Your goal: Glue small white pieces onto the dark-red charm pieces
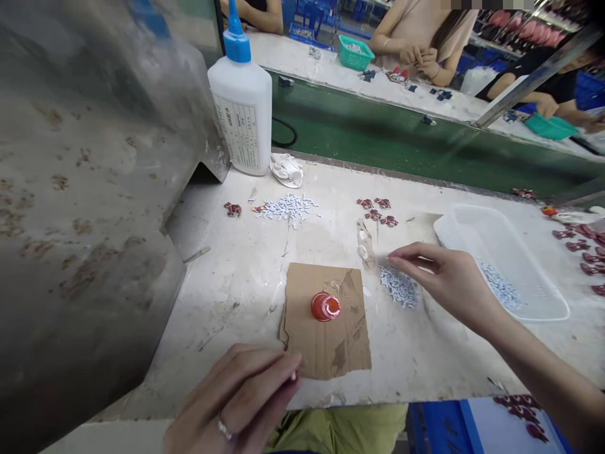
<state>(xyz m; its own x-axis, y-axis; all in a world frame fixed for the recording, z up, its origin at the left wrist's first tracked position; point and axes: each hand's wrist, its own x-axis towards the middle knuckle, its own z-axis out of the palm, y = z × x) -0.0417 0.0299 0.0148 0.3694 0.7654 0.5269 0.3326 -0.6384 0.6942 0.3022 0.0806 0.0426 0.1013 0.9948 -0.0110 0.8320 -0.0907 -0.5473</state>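
My left hand [241, 397], with a ring on one finger, is closed in a pinch at the front edge of the table. A tiny pale tip shows at its fingertips; the rest is hidden. Beyond it, a piece of brown cardboard [307, 350] carries a small round container of glossy red liquid [325, 306]. Over on the right, my right hand [442, 277] pinches thumb and fingers together at the edge of a pile of tiny pale blue pieces [399, 287]. Whatever those fingertips hold is too small to make out.
A white glue bottle [248, 113] with a blue cap stands at the back left. More pale pieces [288, 208] and small dark red figurines [378, 211] lie farther back. A clear plastic tray [510, 239] is at right. A metal housing [94, 189] blocks the left. People sit opposite.
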